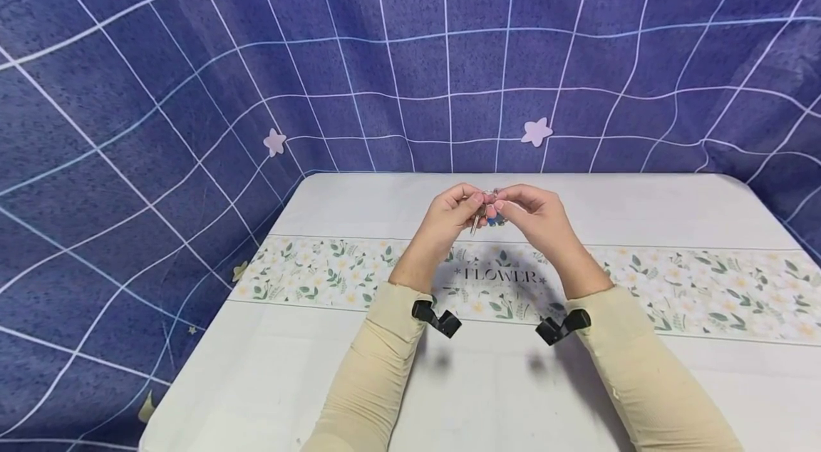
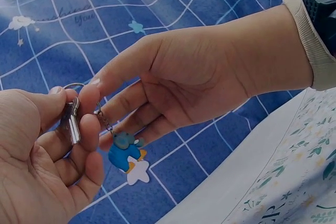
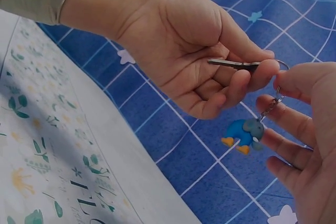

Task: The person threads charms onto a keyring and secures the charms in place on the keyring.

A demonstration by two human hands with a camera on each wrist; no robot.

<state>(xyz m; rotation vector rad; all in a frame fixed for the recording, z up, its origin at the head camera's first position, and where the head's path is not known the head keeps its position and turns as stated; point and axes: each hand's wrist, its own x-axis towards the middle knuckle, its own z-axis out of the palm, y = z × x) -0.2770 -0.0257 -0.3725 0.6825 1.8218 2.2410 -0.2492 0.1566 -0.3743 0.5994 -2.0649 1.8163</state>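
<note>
Above the table, the left hand [image 1: 445, 217] [image 2: 31, 156] [image 3: 176, 40] pinches a metal key [image 1: 475, 225] [image 2: 74, 124] [image 3: 231, 64] between thumb and fingers. The right hand [image 1: 535, 217] [image 2: 194, 72] [image 3: 317, 124] pinches the thin metal ring [image 2: 73, 84] [image 3: 284, 65] with thumb and index finger, its other fingers loosely bent. A blue elephant-like charm [image 1: 495, 221] [image 2: 123, 150] [image 3: 243, 131] with yellow feet hangs from a short chain [image 2: 107, 124] [image 3: 270, 108] by the right hand's lower fingers. The fingertips of both hands nearly meet, partly covering the ring.
Beneath the hands lies a white table cover [image 1: 276, 359] with a floral band [image 1: 705, 288] reading FLOWER. A blue curtain [image 1: 410, 60] with white grid lines and stars hangs behind and to the left. Black wrist cameras [image 1: 442, 320] sit on both sleeves.
</note>
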